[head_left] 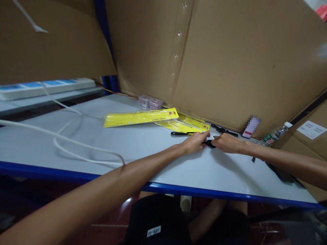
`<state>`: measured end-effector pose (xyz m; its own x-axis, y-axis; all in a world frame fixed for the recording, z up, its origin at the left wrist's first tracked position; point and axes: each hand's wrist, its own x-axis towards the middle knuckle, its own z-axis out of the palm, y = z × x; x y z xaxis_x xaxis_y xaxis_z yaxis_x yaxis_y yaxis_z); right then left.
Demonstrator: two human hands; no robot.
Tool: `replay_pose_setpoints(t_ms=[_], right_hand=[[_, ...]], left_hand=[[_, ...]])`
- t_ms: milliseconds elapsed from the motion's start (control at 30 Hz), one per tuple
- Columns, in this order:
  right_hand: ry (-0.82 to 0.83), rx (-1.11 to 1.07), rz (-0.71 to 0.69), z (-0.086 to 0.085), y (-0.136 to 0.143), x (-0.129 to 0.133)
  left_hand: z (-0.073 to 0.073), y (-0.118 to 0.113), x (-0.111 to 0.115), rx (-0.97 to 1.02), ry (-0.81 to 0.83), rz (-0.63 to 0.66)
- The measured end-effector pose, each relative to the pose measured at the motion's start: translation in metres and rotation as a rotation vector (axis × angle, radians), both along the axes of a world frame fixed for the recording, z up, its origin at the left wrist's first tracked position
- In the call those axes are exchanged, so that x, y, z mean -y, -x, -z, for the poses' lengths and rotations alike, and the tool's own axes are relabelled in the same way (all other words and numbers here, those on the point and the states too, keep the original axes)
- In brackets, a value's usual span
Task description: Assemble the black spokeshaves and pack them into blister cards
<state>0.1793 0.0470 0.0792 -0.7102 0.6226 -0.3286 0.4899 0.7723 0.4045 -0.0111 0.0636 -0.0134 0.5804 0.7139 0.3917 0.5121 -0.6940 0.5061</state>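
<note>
Over the right half of the grey table, my left hand [195,142] and my right hand [227,143] meet, fingers closed. Between them shows a small black object [209,143] with a pale, shiny bit above it; its kind is mostly hidden by my fingers. Just behind my left hand lies a long black handle [180,134], its right end covered by the fingers. Flat yellow blister packs [140,118] are stacked loosely beyond my hands. More slim black pieces [226,131] lie along the cardboard behind my right hand.
A phone [251,127] leans by the cardboard wall [230,61], with a plastic bottle [276,136] beside it. Clear boxes [150,102] stand at the back. White cables [84,144] loop across the left side, near a power strip [48,86]. The table has a blue front edge [204,191].
</note>
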Motion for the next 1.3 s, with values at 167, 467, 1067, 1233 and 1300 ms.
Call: replay_pose_setpoints(t_ms=[167, 467, 1067, 1233, 1300], right_hand=[[0.041, 0.098, -0.11, 0.002, 0.003, -0.005], [0.036, -0.127, 0.121, 0.003, 0.006, -0.002], [0.137, -0.596, 0.62, 0.025, 0.0, -0.015], [0.098, -0.438, 0.404, 0.008, -0.002, -0.002], [0.086, -0.309, 0.248, 0.002, -0.005, -0.001]], left_hand=[[0.0, 0.0, 0.0, -0.007, -0.001, 0.003], [-0.002, 0.0, 0.001, 0.011, 0.004, 0.01], [0.0, 0.0, -0.001, 0.036, 0.03, 0.001], [0.001, -0.001, -0.002, 0.032, 0.005, -0.004], [0.002, -0.002, -0.002, 0.031, 0.003, -0.014]])
